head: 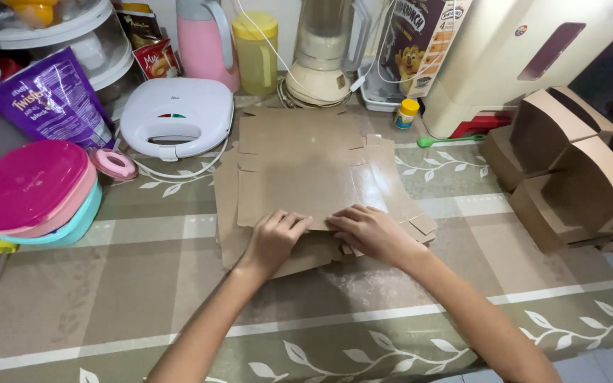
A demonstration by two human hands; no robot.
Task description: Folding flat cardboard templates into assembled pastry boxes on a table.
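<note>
Both hands pressed on the near edge of a stack of flat brown cardboard box blanks (299, 177) that lay in the middle of the tabletop (143, 284). The left hand (274, 237) rested knuckles-up with its fingers (294, 221) curled loosely onto the top sheet, and the right hand (370, 230) lay flatter beside it, fingers spread over the same edge; neither hand was closed round anything. To handle the sheet well, it seemed wise to pin the lower blanks with one palm while the other hand's fingertips separated only the uppermost one, keeping the tabs from catching and the pile from sliding.

The tabletop was covered with a checked cloth in beige and olive, printed with white leaf sprigs. Left of the cardboard sat a white sandwich maker (177, 113), and further left a pink-lidded container (26, 188) and a purple snack pouch (51, 96). Behind the cardboard stood a pink kettle (203, 39), a yellow jug (255, 50) and a cream blender (321, 60). Right of the cardboard, several already folded brown boxes (576, 170) were piled at the edge of the cloth, below a cream appliance (526, 53).
</note>
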